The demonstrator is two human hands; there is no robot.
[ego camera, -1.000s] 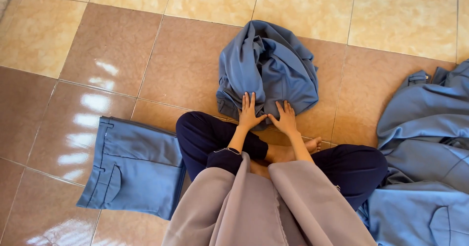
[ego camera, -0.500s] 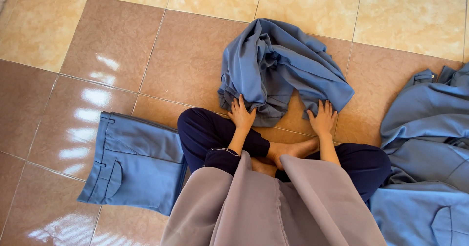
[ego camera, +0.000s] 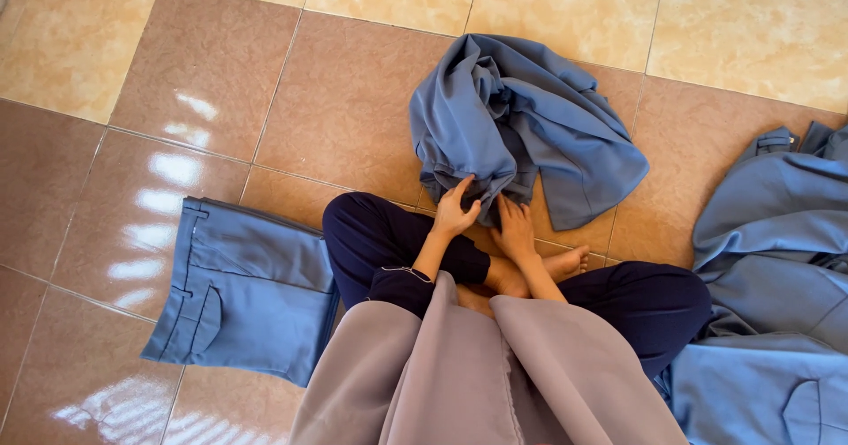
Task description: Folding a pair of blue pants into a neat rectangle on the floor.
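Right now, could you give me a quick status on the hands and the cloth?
Left hand and right hand both on near edge of crumpled blue garment. Grip unclear. Folded blue trousers lie apart on the floor.

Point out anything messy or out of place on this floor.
The blue garment in front of both hands is crumpled in a bunched heap, unlike the folded trousers lying flat at the left. More blue clothes lie loose at the right.
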